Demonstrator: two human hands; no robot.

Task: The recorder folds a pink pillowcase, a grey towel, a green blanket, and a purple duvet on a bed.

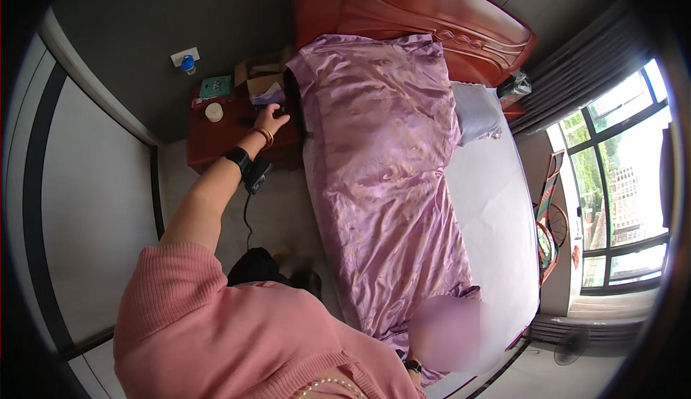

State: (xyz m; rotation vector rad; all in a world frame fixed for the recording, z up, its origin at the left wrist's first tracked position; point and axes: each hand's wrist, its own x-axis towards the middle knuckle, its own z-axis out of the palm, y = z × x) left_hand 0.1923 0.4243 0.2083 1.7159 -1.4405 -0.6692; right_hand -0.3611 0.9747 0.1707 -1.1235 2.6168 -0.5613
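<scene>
My left arm reaches forward over the dark red nightstand (pixel 209 143), and my left hand (pixel 271 120) hangs above its right side with thumb and fingers apart. Nothing shows in its grasp. It is close to an open cardboard box (pixel 263 75) with a purple packet (pixel 270 95) at its front. Just right of the hand lies the edge of a shiny purple bedcover (pixel 381 161). At the lower right, my right wrist with a dark watch (pixel 412 365) is by the cover's near end. A blurred patch hides my right hand, so its fingers do not show.
A white round-topped container (pixel 214 112) and a green package (pixel 216 87) stand on the nightstand. A blue-capped item (pixel 188 64) is at the wall socket. Beyond the cover lie a pale mattress (pixel 497 205) and a grey pillow (pixel 476 115), beneath a carved red headboard (pixel 432 17).
</scene>
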